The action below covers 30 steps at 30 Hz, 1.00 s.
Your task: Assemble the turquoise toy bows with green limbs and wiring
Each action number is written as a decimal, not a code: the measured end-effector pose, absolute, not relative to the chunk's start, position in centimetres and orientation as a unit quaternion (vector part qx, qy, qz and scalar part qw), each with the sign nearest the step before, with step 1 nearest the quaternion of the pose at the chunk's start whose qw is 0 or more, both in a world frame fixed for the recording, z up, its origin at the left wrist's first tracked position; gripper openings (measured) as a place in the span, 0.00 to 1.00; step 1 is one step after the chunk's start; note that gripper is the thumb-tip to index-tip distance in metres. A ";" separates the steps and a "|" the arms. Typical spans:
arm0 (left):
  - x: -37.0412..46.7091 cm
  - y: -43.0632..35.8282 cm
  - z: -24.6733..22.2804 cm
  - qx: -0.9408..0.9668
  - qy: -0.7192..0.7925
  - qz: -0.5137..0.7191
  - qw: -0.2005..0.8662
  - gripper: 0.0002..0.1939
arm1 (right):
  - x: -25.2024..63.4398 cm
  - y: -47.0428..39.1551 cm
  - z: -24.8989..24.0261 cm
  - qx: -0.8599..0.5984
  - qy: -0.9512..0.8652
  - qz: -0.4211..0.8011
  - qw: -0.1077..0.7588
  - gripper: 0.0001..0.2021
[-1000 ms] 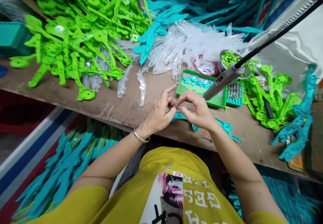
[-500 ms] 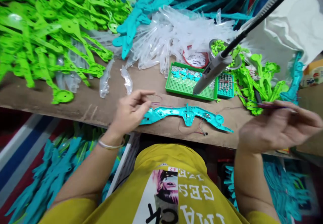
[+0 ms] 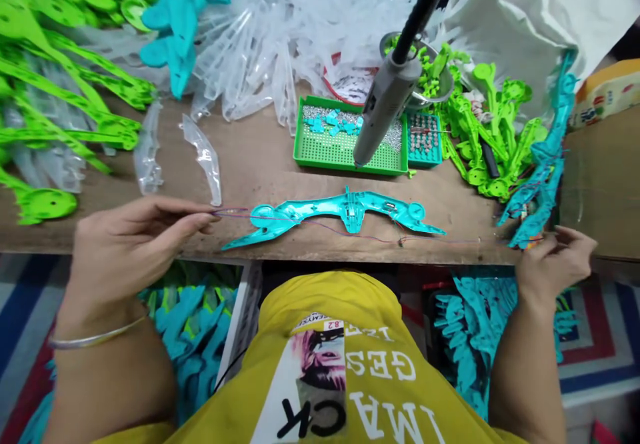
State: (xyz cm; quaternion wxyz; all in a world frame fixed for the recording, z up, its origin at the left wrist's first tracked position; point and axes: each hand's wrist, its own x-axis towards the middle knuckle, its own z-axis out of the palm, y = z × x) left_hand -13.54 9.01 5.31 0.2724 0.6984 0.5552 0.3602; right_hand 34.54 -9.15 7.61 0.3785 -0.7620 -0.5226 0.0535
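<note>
Head view: thin wires [image 3: 235, 212] span the surface [image 3: 260, 151] between two hands, the left hand [image 3: 127, 244] gripping their left end between thumb and fingers, the right hand [image 3: 555, 257] apparently closed on the right end. The turquoise shell [image 3: 320, 209] lies between the hands, near the surface's near edge; the wires cross its left arm and run along its near side. Uneven pulling could strain a joint at the small dark component [image 3: 401, 241] or, should a wire catch on the shell's rim, drag the shell towards the edge. Slack strands could tangle; at right, the stacked turquoise shells [image 3: 547, 157], with loose wires of their own, could snag them. The grey tool [image 3: 385, 107] hides part of the green tray [image 3: 350, 164] and its contents. Blur obscures the right fingertips' contact and the wire ends; individual strands are too fine to count, and the frame cuts off the green parts [image 3: 50, 204] at left.
</note>
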 end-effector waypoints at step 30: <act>-0.2 7.2 -0.3 0.879 0.238 0.365 0.193 0.06 | 22.1 0.3 5.2 -0.590 -0.728 0.276 0.215 0.10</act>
